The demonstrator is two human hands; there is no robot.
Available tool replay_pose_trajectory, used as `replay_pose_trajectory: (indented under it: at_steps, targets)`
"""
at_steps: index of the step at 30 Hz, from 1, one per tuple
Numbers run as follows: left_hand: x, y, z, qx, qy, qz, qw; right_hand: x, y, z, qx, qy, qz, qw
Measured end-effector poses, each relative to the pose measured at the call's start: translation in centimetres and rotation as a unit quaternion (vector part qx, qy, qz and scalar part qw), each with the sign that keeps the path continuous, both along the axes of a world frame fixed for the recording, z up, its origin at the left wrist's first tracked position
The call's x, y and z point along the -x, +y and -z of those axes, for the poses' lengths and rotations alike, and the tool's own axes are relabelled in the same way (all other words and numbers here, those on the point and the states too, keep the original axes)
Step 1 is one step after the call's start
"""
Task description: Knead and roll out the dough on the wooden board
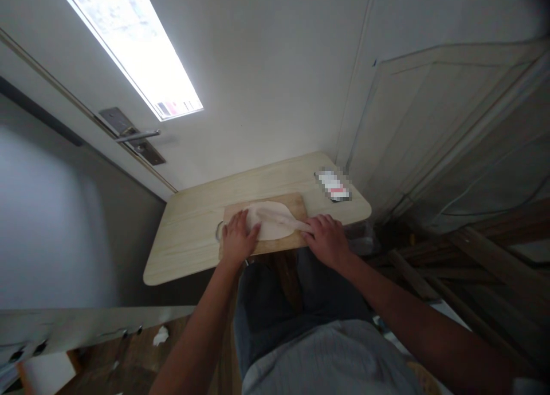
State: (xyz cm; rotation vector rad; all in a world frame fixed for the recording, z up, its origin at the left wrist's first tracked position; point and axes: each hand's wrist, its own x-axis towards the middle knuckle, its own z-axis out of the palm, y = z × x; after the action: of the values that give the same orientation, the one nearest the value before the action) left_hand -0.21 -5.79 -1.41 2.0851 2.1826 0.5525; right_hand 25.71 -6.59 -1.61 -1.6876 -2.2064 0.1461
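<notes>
A flat sheet of pale dough (275,230) lies on a wooden cutting board (296,203) near the table's front edge. My left hand (238,234) rests on the dough's left side, fingers spread and thumb apart. A slim, light-coloured rolling pin (296,224) lies slantwise across the dough's right half. Around its right end the fingers of my right hand (327,237) are closed, at the board's right edge. A metal ring handle (219,230) shows at the board's left end, partly behind my left hand.
The board stands on a light wooden table (184,240) with rounded corners. A phone-like object (333,185), its screen blurred out, lies at the back right. Behind the table is a white door with a lever handle (137,136). Wooden beams (472,246) stand at the right.
</notes>
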Motion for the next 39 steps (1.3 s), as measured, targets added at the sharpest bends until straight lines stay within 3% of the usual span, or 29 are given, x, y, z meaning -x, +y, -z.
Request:
replay_pose_trajectory:
  at_steps: [2, 6, 12, 30, 39]
  targets:
    - [1.0, -0.3, 0.4, -0.007, -0.012, -0.030, 0.999, 0.0, -0.4, 0.6, 0.004, 0.021, 0.014, 1.000]
    - [2.1, -1.0, 1.3, -0.057, -0.020, -0.027, 0.998, -0.1, -1.7, 1.8, 0.020, 0.082, 0.021, 0.996]
    - [1.9, -1.5, 1.9, -0.117, -0.006, -0.048, 0.992, -0.2, -2.5, 1.9, 0.041, 0.120, 0.025, 0.992]
    - [-2.3, -7.1, 2.2, -0.115, 0.038, -0.063, 0.991, 0.8, -2.8, 1.9, 0.066, 0.160, -0.005, 0.985]
    - [-1.7, -7.5, 2.6, -0.126, 0.024, -0.045, 0.991, 1.5, -3.3, 1.4, 0.101, 0.188, -0.038, 0.976]
